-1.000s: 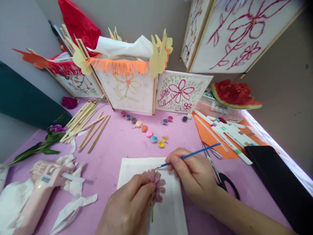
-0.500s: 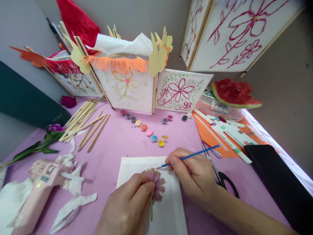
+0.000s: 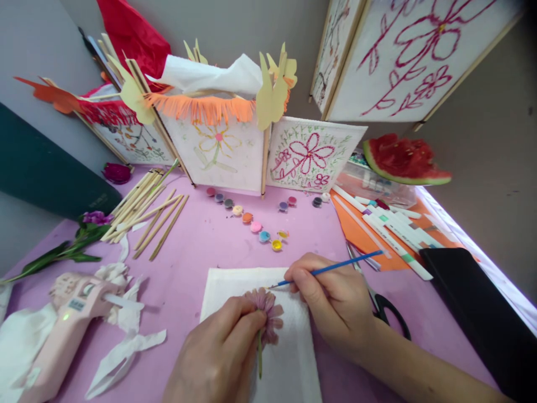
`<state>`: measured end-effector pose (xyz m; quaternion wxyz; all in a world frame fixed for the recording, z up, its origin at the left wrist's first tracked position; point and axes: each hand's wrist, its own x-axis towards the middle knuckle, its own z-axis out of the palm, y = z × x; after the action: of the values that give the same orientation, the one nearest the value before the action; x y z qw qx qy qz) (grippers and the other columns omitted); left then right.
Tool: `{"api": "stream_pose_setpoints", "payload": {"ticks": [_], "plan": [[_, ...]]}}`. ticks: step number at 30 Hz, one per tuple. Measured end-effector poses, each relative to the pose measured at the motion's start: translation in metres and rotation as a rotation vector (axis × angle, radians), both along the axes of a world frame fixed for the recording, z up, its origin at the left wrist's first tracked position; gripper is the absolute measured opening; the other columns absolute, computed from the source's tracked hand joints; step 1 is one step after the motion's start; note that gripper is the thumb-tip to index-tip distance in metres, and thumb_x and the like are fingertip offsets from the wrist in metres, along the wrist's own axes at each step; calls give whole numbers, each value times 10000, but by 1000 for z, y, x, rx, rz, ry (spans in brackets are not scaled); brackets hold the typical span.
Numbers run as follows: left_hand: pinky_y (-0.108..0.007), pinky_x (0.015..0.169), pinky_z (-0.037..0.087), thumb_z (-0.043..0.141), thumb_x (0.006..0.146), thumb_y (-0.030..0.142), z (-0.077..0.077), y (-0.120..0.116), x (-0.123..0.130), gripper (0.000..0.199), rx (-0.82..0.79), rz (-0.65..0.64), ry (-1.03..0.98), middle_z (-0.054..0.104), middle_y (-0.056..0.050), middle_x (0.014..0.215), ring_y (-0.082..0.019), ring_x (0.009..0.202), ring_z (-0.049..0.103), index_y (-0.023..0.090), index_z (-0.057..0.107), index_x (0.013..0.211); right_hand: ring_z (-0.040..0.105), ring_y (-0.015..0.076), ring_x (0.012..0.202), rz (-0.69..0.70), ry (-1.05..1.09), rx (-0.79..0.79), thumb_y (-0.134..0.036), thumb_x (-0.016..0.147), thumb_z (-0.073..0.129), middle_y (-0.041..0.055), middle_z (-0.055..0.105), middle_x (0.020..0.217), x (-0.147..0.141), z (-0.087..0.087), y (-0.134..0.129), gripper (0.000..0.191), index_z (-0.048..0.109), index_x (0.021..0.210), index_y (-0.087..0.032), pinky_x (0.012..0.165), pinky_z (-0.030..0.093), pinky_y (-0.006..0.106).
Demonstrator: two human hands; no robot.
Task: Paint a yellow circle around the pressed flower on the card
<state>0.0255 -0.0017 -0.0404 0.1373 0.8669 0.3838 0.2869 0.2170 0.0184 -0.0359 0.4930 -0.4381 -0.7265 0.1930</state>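
My left hand (image 3: 224, 350) pinches a dusty-purple flower (image 3: 273, 320) with a short green stem, holding it against a white fabric panel (image 3: 289, 369). Between the fingers and thumb of my right hand (image 3: 331, 302) is a thin blue paintbrush (image 3: 346, 262). Its tip points left and meets or nearly meets the flower's upper petals; exact contact is too small to tell. Beyond the panel, a row of small paint pots (image 3: 255, 226) runs across the purple table (image 3: 197, 240), the nearest one yellow.
A pink glue gun (image 3: 62, 336) and crumpled white scraps (image 3: 126, 358) lie left, near wooden sticks (image 3: 138, 210). Scissors (image 3: 390, 313), white markers (image 3: 394, 232) and a black case (image 3: 474, 313) are at right. Painted lanterns (image 3: 218, 151) stand behind; a watermelon slice (image 3: 406, 159) sits back right.
The blue paintbrush's rear end has swung slightly to the right and down. The flower and my left hand hold practically the same position.
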Motion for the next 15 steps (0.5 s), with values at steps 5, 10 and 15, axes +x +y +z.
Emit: {"api": "stream_pose_setpoints", "payload": {"ticks": [5, 10, 15], "plan": [[-165, 620, 572, 401, 924, 128, 3, 0, 0, 226, 1, -2, 4, 660, -23, 860, -98, 722, 676, 199, 615, 920, 576, 94, 610, 13, 10, -13, -97, 901, 455, 18, 607, 663, 1, -2, 0, 221, 621, 757, -116, 568, 434, 203], [-167, 626, 574, 405, 917, 122, 2, 0, -2, 220, -8, -6, 8, 656, -27, 868, -101, 732, 675, 195, 611, 933, 574, 100, 608, 23, 13, -19, -103, 909, 441, 23, 603, 650, -2, -2, 0, 247, 614, 733, -116, 574, 437, 212], [-160, 623, 569, 399, 920, 121, 1, 0, 0, 225, -13, -7, -1, 651, -23, 851, -94, 719, 670, 198, 611, 914, 573, 101, 597, 12, -7, -6, -92, 900, 438, 25, 600, 643, -2, 1, 0, 249, 610, 722, -122, 562, 431, 210]]}}
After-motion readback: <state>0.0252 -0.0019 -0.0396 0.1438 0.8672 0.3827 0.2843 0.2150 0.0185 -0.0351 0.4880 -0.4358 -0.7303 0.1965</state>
